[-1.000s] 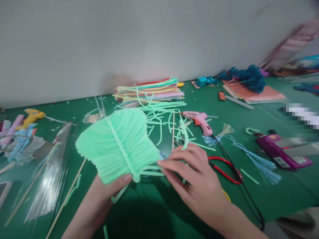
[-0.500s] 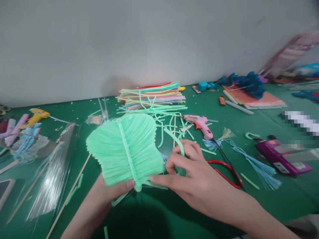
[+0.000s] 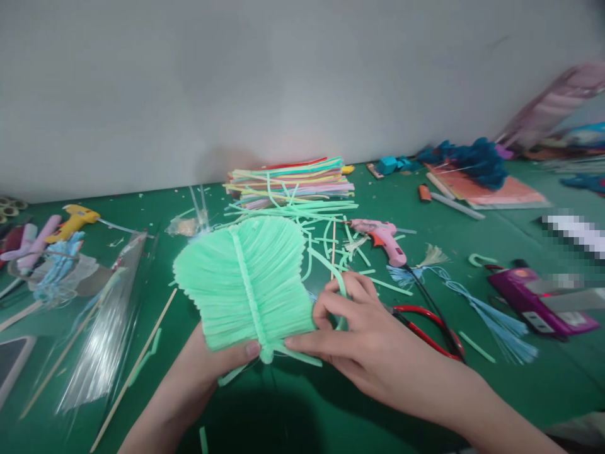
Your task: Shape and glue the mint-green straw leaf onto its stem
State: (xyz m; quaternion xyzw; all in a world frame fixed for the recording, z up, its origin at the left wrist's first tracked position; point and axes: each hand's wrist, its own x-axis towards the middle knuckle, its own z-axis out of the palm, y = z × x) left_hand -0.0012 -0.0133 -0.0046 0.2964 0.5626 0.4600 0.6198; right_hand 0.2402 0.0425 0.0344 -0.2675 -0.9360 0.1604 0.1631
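A mint-green leaf-shaped piece of pipe cleaners, with a thick central rib, is held up over the table. My left hand is closed on its lower left part, thumb on the front near the rib's base and the other fingers hidden behind. At the lower right edge, the index finger of my right hand presses beside the base of the rib. A loose curved green pipe cleaner passes between that hand's fingers. Short green ends stick out below the leaf.
Behind the leaf lies a bundle of coloured pipe cleaners with loose green offcuts. On the right are a pink glue gun, red-handled pliers, blue tassels and a purple device. A yellow glue gun and clear plastic sleeves lie left.
The whole view has shifted slightly, with the leaf and both hands a little further right. Both hands keep nearly the same hold on the leaf.
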